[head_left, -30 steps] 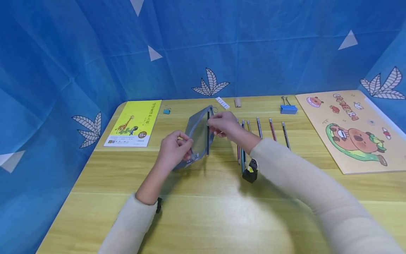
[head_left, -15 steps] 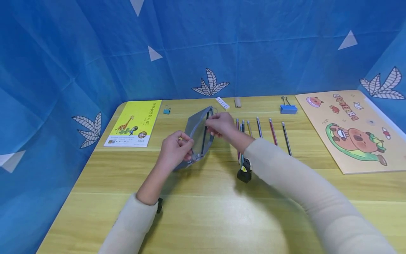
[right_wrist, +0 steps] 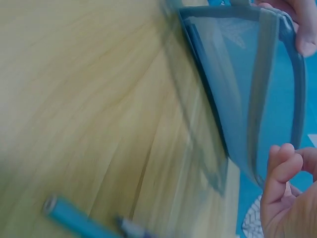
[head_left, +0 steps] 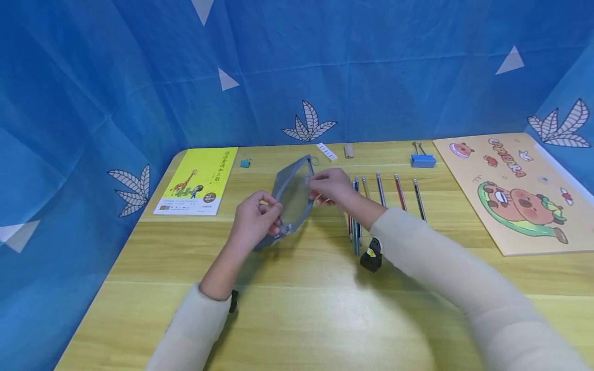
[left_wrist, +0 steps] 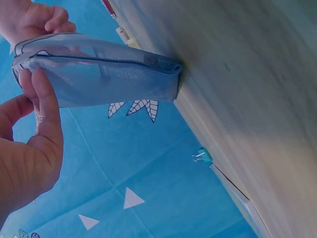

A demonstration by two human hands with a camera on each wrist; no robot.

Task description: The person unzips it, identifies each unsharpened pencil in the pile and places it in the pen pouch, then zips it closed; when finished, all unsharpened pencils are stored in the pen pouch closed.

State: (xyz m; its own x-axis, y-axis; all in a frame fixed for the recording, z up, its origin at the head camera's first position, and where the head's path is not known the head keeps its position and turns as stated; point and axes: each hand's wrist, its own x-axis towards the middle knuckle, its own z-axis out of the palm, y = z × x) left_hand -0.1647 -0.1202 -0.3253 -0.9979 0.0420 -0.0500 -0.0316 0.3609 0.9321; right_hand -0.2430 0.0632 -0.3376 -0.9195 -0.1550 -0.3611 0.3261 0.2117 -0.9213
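Note:
A grey-blue mesh pencil case [head_left: 293,201] stands tilted on the table with its zipped mouth spread. My left hand [head_left: 252,219] pinches the near-left rim between thumb and fingers, also plain in the left wrist view. At the opposite rim, my right hand [head_left: 331,186] has its fingertips at the mouth, loosely bent, and no pencil shows in them. In the right wrist view, a dark pencil-like strip [right_wrist: 200,62] lies along the lower side of the case. Several pencils [head_left: 356,226] lie on the table beneath and beside my right forearm.
A yellow book [head_left: 197,180] and a small teal binder clip [head_left: 245,162] are at the back left. Behind the case lie a white eraser-like strip [head_left: 327,151] and a grey block [head_left: 349,150]. A blue binder clip [head_left: 423,161] and a capybara folder [head_left: 520,196] are at the right.
The black pencil that my right hand held at the mouth has gone down into the case and left my fingers. My right hand has shifted slightly right; my left hand stays put.

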